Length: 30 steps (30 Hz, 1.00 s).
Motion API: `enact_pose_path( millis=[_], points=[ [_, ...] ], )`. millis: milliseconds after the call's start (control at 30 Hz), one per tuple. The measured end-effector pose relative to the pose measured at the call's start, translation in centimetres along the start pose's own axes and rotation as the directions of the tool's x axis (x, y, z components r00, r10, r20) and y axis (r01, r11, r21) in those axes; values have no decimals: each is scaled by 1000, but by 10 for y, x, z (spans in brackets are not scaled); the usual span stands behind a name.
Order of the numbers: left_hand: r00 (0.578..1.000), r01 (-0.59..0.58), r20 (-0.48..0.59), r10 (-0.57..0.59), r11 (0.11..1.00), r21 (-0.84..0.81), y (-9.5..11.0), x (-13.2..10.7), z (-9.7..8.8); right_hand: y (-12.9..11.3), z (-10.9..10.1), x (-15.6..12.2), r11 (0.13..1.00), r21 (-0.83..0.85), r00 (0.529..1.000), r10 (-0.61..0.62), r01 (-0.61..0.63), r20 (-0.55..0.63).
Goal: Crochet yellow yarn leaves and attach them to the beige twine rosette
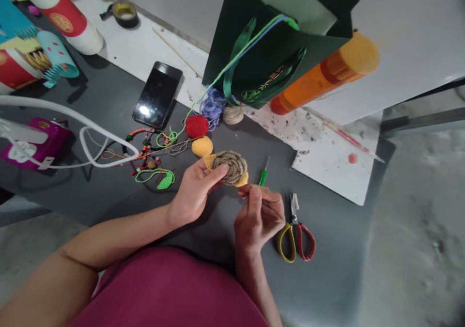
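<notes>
The person's left hand (194, 194) is gripping a coiled tan yarn disc (228, 168) edged with yellow crochet (241, 179) above the grey work surface (327, 249), while the right hand (258, 215) is pinching a fine strand (244, 192) beside it.

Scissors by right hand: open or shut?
Shut: the scissors lie with their blades together in one narrow line.

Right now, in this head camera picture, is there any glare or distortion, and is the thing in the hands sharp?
In the head view, a bright glare spot sits on the black smartphone; the wide lens curves the edge of the grey tabletop and stretches the orange bottle near the frame edge; the coiled yarn piece looks fairly sharp.
</notes>
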<state>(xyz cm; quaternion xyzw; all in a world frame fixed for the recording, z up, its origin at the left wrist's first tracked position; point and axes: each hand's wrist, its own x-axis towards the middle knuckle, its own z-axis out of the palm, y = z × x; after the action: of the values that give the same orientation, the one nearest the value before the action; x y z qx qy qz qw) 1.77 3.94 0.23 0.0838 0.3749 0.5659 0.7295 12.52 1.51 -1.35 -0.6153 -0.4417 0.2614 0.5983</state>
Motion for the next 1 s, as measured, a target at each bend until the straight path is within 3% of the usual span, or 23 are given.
enact_pose_path(
  millis=[600, 1000],
  points=[
    [999, -25, -20, 25, 1000, -1, 0, -4, 5, 4, -2, -1, 993, 94, 998, 63, -64, 15],
    [998, -68, -12, 69, 995, 70, -3, -2, 1, 10, 2, 0, 911, 321, 965, 225, -258, 136]
  ],
)
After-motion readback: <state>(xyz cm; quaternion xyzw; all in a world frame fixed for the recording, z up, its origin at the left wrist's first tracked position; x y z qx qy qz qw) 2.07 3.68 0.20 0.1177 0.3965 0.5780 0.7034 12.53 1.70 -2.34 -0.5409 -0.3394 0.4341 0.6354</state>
